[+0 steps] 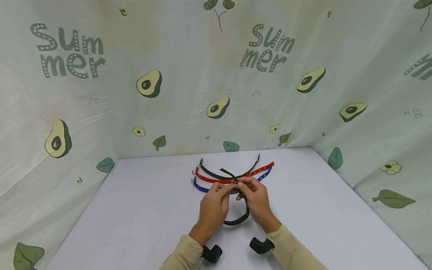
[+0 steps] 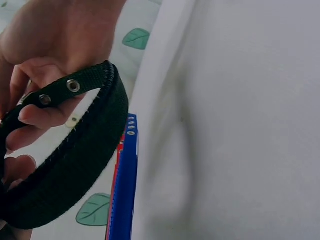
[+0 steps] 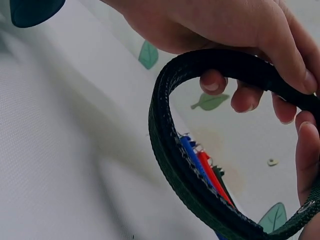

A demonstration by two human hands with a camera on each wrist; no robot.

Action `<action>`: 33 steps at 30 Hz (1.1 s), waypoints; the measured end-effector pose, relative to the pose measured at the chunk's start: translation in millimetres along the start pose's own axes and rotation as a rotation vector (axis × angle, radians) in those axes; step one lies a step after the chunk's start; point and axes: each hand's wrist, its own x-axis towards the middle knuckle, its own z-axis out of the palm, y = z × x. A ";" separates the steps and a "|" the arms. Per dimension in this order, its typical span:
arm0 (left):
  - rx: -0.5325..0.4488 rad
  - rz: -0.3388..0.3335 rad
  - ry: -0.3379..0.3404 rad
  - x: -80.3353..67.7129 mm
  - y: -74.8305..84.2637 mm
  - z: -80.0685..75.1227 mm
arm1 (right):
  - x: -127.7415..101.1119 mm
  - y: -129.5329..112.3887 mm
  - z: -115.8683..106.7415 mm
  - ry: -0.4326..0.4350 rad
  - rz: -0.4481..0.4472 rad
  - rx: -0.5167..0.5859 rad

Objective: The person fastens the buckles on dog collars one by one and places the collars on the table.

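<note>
1. We see a person's two hands meeting over a white bench [image 1: 141,210], working a dark green woven strap with metal eyelets [image 1: 240,219] bent into a loop.
2. The left hand [image 1: 213,206] pinches one end of the strap between thumb and curled fingers; the left wrist view shows two eyelets [image 2: 73,86] just beside its fingertips.
3. The right hand [image 1: 256,198] grips the other part of the loop, fingers curled round the webbing [image 3: 240,65].
4. The loop hangs between both hands just above the bench, near the person.
5. Just behind the hands lie three more straps, side by side and curved: a second dark green strap [image 1: 216,175], a red strap [image 1: 260,171] and a blue strap [image 1: 200,187].
6. We judge that the stiff webbing could spring open if either pinch loosens, and a dropped end could land among the three lying straps.
7. The cloth backdrop [image 1: 216,93], patterned with avocados and leaves, reads "Summer" [image 1: 67,50] in green letters, several times over.
</note>
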 end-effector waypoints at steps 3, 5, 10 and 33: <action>-0.038 -0.064 -0.042 1.8 2.4 -2.6 | -0.4 -0.3 -0.5 0.003 0.012 -0.004; -0.084 -0.121 -0.076 2.6 4.3 -4.6 | -0.5 -0.6 -1.0 0.003 0.016 -0.005; -0.227 -0.254 -0.129 3.2 6.6 -8.2 | -1.2 -1.6 -1.2 -0.003 0.022 0.001; -0.270 -0.241 -0.018 4.7 -0.1 -8.0 | 0.9 -2.5 -4.3 -0.150 0.032 -0.127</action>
